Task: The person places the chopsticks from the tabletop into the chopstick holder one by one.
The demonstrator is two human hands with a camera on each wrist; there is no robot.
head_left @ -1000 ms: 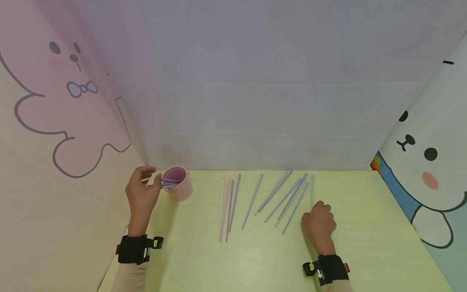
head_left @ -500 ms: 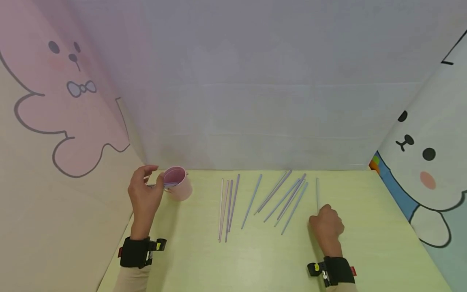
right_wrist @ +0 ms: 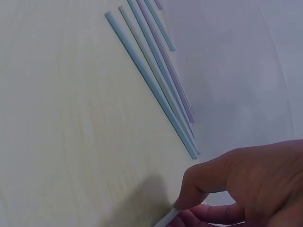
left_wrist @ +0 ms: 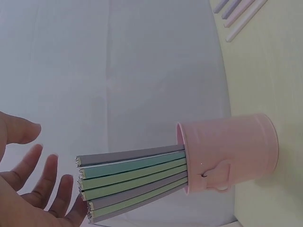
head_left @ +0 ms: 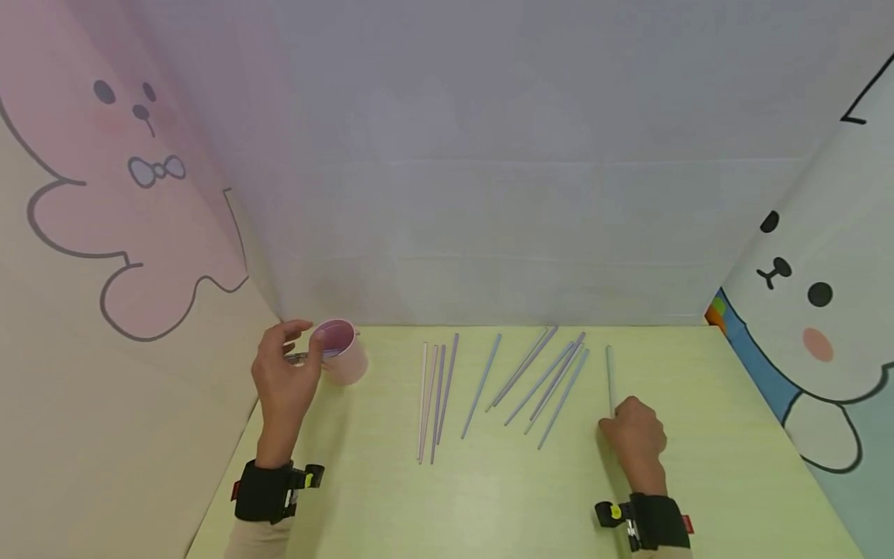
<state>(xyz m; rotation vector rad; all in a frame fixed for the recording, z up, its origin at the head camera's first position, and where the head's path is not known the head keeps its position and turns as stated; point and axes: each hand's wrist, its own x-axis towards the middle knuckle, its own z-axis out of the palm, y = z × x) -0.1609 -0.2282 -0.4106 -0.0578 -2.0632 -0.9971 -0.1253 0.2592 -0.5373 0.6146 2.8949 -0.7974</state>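
Observation:
A pink cup [head_left: 347, 363] like a small pail stands at the table's back left, with several thin pastel sticks [left_wrist: 132, 182] in grey, teal and green leaning out of it. My left hand [head_left: 286, 376] is beside the cup, its thumb and fingers spread apart near the outer stick ends; in the left wrist view the thumb stands clear of them. At the right, my right hand [head_left: 634, 442] pinches the near end of a pale stick [head_left: 611, 376] between thumb and fingers, low over the table. Its fingers partly hide the stick's end in the right wrist view.
Several pink and purple sticks [head_left: 438, 404] lie side by side mid-table. A lone bluish stick [head_left: 482, 386] lies to their right, then a looser group of blue and purple sticks [head_left: 556, 384], some crossing. A pale curtain [head_left: 503, 233] closes the back of the table.
My right hand has shifted right and slightly nearer with the pale stick. The left hand has moved slightly right and nearer, its thumb now before the cup's rim. The sticks in the cup look less visible from above.

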